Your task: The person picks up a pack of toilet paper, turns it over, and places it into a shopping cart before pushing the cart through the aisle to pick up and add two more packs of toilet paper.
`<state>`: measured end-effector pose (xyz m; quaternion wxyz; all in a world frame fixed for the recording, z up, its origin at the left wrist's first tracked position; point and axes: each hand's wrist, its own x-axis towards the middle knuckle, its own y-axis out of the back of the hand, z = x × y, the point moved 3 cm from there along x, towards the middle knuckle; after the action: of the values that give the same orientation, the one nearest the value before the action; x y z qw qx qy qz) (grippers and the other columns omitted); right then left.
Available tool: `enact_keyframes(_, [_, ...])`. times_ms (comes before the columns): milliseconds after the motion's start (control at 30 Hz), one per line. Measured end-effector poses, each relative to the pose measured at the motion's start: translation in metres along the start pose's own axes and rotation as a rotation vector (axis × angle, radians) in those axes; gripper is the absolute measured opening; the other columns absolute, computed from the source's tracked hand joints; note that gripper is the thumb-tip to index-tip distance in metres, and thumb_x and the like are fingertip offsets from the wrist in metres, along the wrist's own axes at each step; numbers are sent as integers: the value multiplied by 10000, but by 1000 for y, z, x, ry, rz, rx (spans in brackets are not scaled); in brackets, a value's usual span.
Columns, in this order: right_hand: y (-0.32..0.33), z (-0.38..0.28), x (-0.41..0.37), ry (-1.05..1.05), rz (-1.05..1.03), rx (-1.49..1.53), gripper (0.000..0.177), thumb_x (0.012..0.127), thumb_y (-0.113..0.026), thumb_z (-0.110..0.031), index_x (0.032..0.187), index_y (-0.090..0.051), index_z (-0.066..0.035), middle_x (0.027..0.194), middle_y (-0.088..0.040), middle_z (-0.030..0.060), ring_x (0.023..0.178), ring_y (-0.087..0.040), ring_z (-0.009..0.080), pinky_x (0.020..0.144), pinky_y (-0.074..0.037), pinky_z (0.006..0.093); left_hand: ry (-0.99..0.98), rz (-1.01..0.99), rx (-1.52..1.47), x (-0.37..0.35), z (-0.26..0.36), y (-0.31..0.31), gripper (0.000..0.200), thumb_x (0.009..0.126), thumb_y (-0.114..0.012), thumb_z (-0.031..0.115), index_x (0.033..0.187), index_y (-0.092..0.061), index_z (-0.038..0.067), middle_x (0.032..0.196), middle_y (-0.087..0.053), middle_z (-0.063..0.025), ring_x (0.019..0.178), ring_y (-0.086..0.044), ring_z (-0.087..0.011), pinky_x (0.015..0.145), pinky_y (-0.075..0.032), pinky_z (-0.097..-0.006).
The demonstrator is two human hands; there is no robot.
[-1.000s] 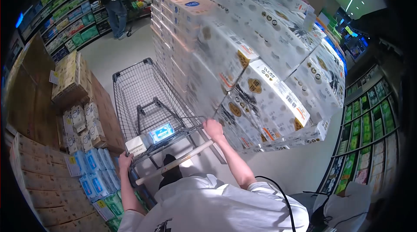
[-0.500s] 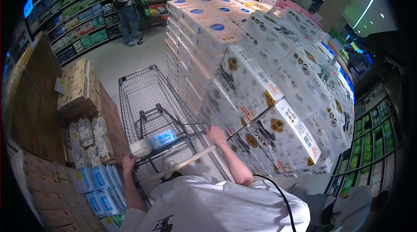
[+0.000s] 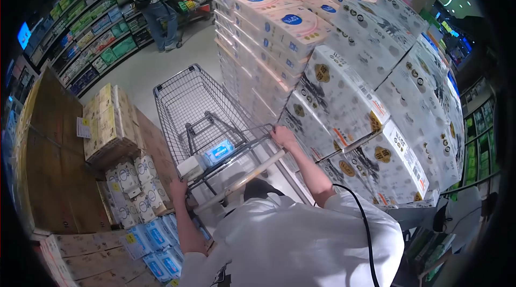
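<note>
- The left hand (image 3: 178, 186) is closed around the near left corner of a grey wire shopping cart (image 3: 185, 96); its fingertips are too small to make out.
- The right hand (image 3: 282, 137) is curled round the cart's frame at the near right corner, just beside the stacked goods; it has hold of nothing else that shows.
- A pale handlebar (image 3: 244, 179) crosses between the two forearms, nearer to the body than either hand.
- The cart stands on the light floor (image 3: 129, 74), pointing away from the person, with a stack on each side.
- At the cart's near end lies a blue-and-white soft pack (image 3: 220, 150), and just beside it, towards the left hand, a whitish pack (image 3: 191, 167).
- To the right rises a large display: pink-and-white packs with blue oval labels (image 3: 293, 21) farther off, and white packs with gold emblems (image 3: 349, 91) nearer.
- To the left are large brown cartons (image 3: 64, 169), tan packs (image 3: 107, 123), white packs with round logos (image 3: 129, 179) and, lower down, blue-and-white packs (image 3: 156, 233).
- Beyond the cart, another person (image 3: 153, 13) in a light top and jeans stands by long shelves (image 3: 91, 34) of packaged goods.
- A black cable (image 3: 365, 222) runs over the wearer's white shirt (image 3: 306, 233).
</note>
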<state>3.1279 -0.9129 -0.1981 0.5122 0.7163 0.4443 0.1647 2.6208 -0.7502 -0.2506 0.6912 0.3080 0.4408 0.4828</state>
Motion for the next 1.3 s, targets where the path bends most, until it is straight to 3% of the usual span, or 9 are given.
enact_keyframes(233, [15,-28,49,17,15,54,358,914,-514,-341,1022,-643,-25,985,-682,232,935,-646,417,831,-514,503,5,60,15,22,51,35,390,775,-650,303,1027,-697,9,907,-699,-239,893,-680,-404,830,-530,-487])
enact_keyframes(467, [16,-44,101,73,54,50,304,899,-509,-260,968,-661,-6,986,-683,219,940,-658,394,820,-524,499,22,84,44,69,57,37,369,787,-659,324,1026,-705,47,879,-707,-219,858,-685,-406,812,-534,-478])
enact_keyframes(800, [7,-43,142,147,61,33,251,865,-562,-162,1066,-563,-13,872,-686,201,841,-676,384,727,-539,506,13,131,161,105,63,44,352,842,-676,319,1079,-682,59,900,-711,-204,887,-685,-382,819,-528,-462])
enact_keyframes(900, [19,-48,142,133,14,82,246,869,-558,-167,1064,-565,-18,904,-686,198,838,-673,396,719,-539,510,6,104,158,103,77,51,399,856,-661,347,1132,-668,58,892,-717,-192,897,-685,-375,818,-520,-464])
enact_keyframes(1000, [13,-46,147,85,-50,151,274,851,-569,-180,1070,-570,-15,951,-672,205,859,-670,395,751,-530,513,174,-119,114,88,115,71,493,878,-639,355,1286,-584,83,1084,-680,-216,999,-651,-401,857,-507,-468])
enact_keyframes(1100, [12,-43,153,64,-92,190,325,878,-568,-259,1097,-571,-19,988,-655,216,920,-658,387,794,-518,513,54,123,317,108,105,61,596,905,-610,370,1406,-460,85,1316,-541,-229,1158,-559,-421,936,-471,-456])
enact_keyframes(1167, [9,-43,156,54,-123,181,384,910,-556,-334,1131,-568,-22,1032,-637,226,974,-643,385,820,-509,513,-67,188,251,143,124,57,617,927,-597,298,1454,-374,66,1411,-416,-217,1256,-461,-423,997,-430,-446])
enact_keyframes(1233, [18,-45,153,47,-150,129,453,933,-539,-409,1167,-563,-22,1086,-616,238,1030,-623,383,841,-501,510,-317,366,80,162,205,65,480,941,-577,176,1379,-449,26,1342,-466,-206,1235,-474,-371,1034,-396,-430])
enact_keyframes(1300, [40,-50,150,120,-130,196,477,927,-559,-420,1193,-558,-24,1120,-604,229,1045,-617,373,850,-500,502,-502,378,-119,169,302,68,437,945,-568,125,1362,-480,27,1300,-497,-189,1177,-513,-350,998,-418,-411])
